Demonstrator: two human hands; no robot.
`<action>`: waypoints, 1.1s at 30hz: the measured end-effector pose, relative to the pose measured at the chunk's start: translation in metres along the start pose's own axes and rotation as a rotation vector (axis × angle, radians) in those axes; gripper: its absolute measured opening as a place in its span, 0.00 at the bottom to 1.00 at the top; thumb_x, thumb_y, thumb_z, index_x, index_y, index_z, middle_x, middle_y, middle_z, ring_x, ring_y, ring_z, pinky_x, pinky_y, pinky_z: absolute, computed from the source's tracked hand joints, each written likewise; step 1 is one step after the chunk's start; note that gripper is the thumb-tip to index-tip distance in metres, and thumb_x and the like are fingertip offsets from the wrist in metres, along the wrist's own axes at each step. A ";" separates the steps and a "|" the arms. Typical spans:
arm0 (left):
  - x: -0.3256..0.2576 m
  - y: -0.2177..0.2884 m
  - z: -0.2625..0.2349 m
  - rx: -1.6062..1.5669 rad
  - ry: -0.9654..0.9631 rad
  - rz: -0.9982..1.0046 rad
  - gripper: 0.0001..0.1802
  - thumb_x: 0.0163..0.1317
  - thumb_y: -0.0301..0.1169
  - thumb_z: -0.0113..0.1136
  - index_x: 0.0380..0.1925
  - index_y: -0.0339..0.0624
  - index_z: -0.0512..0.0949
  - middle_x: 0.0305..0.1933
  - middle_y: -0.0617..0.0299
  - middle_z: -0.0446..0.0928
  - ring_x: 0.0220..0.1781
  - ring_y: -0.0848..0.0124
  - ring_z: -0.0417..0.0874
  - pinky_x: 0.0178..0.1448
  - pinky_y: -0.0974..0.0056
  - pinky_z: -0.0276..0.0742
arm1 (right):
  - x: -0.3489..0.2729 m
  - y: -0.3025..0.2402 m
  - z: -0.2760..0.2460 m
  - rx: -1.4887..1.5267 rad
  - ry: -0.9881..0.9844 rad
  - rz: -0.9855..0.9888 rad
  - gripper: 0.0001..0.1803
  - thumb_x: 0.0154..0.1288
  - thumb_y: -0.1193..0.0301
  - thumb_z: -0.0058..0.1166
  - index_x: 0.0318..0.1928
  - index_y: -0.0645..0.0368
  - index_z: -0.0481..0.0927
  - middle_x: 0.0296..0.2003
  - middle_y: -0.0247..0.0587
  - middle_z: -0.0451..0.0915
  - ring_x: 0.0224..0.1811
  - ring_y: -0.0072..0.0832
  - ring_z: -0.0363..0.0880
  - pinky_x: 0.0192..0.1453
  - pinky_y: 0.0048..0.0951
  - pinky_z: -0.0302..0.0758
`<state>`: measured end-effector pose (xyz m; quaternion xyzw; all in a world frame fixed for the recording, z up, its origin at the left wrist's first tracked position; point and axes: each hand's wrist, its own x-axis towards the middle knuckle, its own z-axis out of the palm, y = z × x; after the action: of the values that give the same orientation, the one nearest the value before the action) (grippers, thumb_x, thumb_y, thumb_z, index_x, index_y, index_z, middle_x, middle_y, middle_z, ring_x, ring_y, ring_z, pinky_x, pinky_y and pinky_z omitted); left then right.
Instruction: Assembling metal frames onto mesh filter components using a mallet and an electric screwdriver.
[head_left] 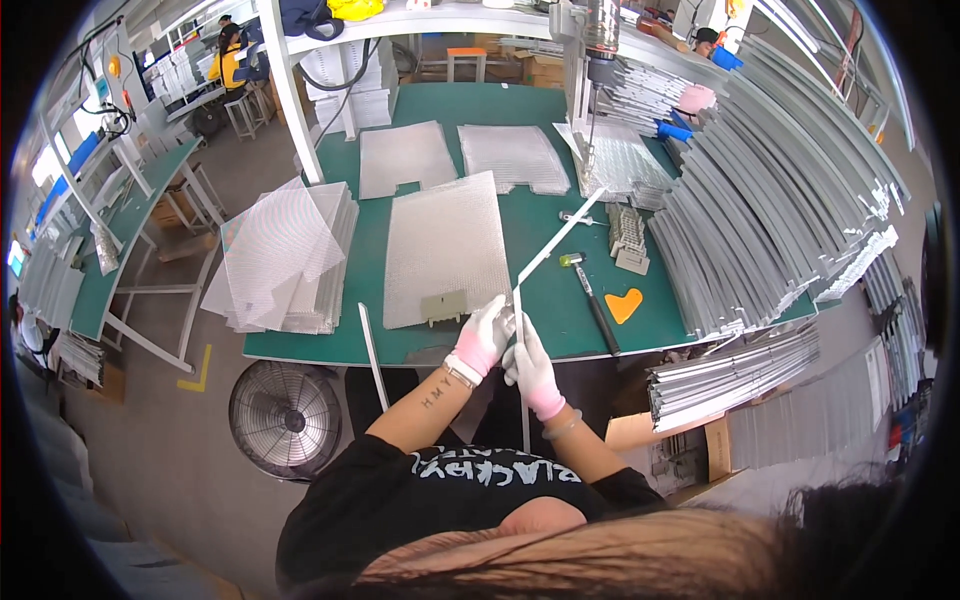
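My left hand and my right hand, both in white gloves with pink cuffs, meet at the near edge of the green table. Together they grip thin white metal strips: one slants up and to the right over the table, another drops down past the table edge between my arms. Just left of my hands lies a rectangular mesh panel with a small grey clip at its near edge.
A hammer and an orange scraper lie to the right. Stacked grey metal profiles fill the right side. More mesh panels are piled at left. A fan stands on the floor. A person in yellow sits far back.
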<state>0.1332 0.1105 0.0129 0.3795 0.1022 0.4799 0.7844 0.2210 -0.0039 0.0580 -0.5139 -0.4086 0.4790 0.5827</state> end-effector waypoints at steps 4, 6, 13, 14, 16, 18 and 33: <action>0.021 0.007 0.009 -0.380 0.205 -0.181 0.09 0.72 0.31 0.51 0.43 0.36 0.74 0.43 0.55 0.77 0.47 0.64 0.78 0.53 0.60 0.76 | 0.025 -0.010 -0.010 0.273 -0.099 0.133 0.28 0.79 0.68 0.33 0.76 0.52 0.49 0.25 0.32 0.68 0.15 0.15 0.55 0.19 0.18 0.61; 0.023 0.007 0.006 -0.328 0.287 -0.159 0.10 0.70 0.32 0.54 0.42 0.36 0.74 0.41 0.56 0.77 0.45 0.65 0.78 0.52 0.61 0.76 | 0.028 -0.013 -0.009 0.249 -0.114 0.158 0.28 0.79 0.68 0.33 0.76 0.53 0.50 0.24 0.33 0.68 0.15 0.16 0.55 0.19 0.19 0.62; 0.026 -0.002 0.007 -0.205 0.369 -0.081 0.12 0.69 0.32 0.56 0.44 0.33 0.75 0.44 0.55 0.77 0.47 0.66 0.78 0.53 0.63 0.76 | 0.021 -0.015 -0.003 0.045 -0.041 0.164 0.29 0.76 0.73 0.31 0.76 0.53 0.50 0.25 0.34 0.69 0.16 0.17 0.60 0.19 0.20 0.65; 0.026 -0.003 0.010 -0.204 0.363 -0.089 0.12 0.69 0.32 0.56 0.44 0.33 0.75 0.44 0.55 0.77 0.47 0.66 0.78 0.53 0.63 0.76 | 0.019 -0.015 -0.003 0.059 -0.016 0.178 0.29 0.76 0.71 0.33 0.76 0.54 0.50 0.24 0.35 0.70 0.15 0.17 0.61 0.19 0.20 0.66; 0.027 -0.005 0.015 -0.238 0.403 -0.084 0.12 0.69 0.32 0.56 0.43 0.34 0.76 0.42 0.55 0.78 0.46 0.66 0.78 0.52 0.64 0.75 | 0.015 -0.019 -0.002 0.072 0.016 0.186 0.30 0.76 0.70 0.34 0.75 0.55 0.50 0.24 0.35 0.70 0.15 0.18 0.62 0.19 0.21 0.67; 0.027 -0.009 0.006 -0.230 0.382 -0.124 0.11 0.69 0.32 0.57 0.42 0.34 0.76 0.40 0.56 0.78 0.44 0.65 0.79 0.51 0.63 0.76 | 0.012 -0.025 0.003 0.060 0.041 0.208 0.30 0.76 0.72 0.33 0.76 0.53 0.49 0.25 0.35 0.69 0.16 0.18 0.61 0.20 0.20 0.66; 0.007 0.010 0.037 -0.008 0.234 -0.350 0.12 0.72 0.36 0.51 0.40 0.39 0.78 0.32 0.64 0.77 0.29 0.71 0.78 0.34 0.67 0.75 | 0.060 -0.013 -0.026 -0.084 -0.030 0.055 0.24 0.76 0.68 0.40 0.69 0.57 0.64 0.26 0.36 0.74 0.16 0.18 0.70 0.20 0.20 0.70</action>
<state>0.1492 0.1003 0.0463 0.2948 0.2550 0.3776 0.8399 0.2600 0.0492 0.0661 -0.5416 -0.4228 0.4851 0.5409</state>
